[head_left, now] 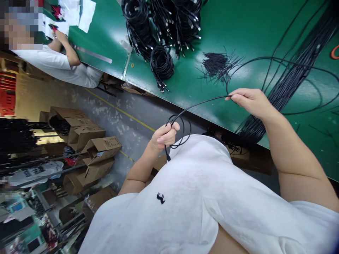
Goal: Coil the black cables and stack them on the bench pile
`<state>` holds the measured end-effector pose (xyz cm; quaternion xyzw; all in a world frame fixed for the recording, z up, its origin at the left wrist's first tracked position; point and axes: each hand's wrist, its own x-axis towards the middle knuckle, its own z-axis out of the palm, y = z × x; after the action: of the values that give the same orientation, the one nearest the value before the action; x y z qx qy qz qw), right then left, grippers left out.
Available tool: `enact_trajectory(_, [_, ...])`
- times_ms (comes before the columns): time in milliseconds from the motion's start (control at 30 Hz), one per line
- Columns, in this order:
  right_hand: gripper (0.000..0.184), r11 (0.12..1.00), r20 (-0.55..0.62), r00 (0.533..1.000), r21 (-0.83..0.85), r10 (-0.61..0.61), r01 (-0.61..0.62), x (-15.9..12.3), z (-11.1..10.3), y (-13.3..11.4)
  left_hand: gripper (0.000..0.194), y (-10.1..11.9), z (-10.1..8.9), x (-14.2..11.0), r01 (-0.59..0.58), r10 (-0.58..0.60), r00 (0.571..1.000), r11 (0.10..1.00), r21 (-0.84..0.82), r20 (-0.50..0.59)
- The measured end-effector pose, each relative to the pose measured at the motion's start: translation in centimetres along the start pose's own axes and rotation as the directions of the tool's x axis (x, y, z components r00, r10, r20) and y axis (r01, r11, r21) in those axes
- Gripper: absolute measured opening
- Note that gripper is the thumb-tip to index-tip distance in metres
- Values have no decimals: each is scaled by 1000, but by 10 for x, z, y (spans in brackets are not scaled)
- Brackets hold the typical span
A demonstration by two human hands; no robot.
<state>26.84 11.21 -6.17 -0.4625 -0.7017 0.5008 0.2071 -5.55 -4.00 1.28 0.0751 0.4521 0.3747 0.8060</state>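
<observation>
My left hand is closed around a small coil of black cable, held in front of my white shirt. A connector end of this cable hangs just below that hand. From the coil the cable runs up to my right hand, which pinches it between thumb and fingers over the table edge. Beyond my right hand the rest of the cable loops widely across the green table. Close to that hand lie a pile of short black ties and a long bundle of straight black cables.
Several coiled cable bundles with metal plugs lie at the table's far side, beside one smaller coil. A person in a white shirt sits further along the table. Cardboard boxes stand on the floor at left. An orange ring is at far right.
</observation>
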Motion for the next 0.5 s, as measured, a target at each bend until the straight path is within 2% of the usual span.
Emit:
enact_trajectory(100, [54,999,107,993,21,-48,46,0,15,-11,53,-1,2,4,2,-3,1000,1000,21,4])
enact_trajectory(167, [65,982,157,970,-3,-186,189,1,32,-31,52,-4,10,9,49,-57,995,995,83,85])
enact_trajectory(200, [66,960,197,943,-23,-268,278,2,42,-44,49,-6,15,12,70,-89,985,990,126,151])
enact_trajectory(267, [55,897,306,864,-65,-400,438,3,60,-70,43,-11,23,17,92,-152,945,973,211,290])
enact_trajectory(333, [38,831,417,790,-128,-450,541,2,72,-88,48,-15,29,19,77,-165,916,967,241,367])
enact_trajectory(367, [34,805,448,775,-179,-445,565,1,75,-93,52,-17,29,19,63,-149,916,971,232,373])
enact_trajectory(433, [32,763,454,790,-300,-413,572,-1,71,-92,54,-21,26,19,22,-85,937,982,186,339])
enact_trajectory(500, [33,727,408,830,-424,-379,540,-4,52,-78,50,-23,18,19,-32,-13,961,987,157,277])
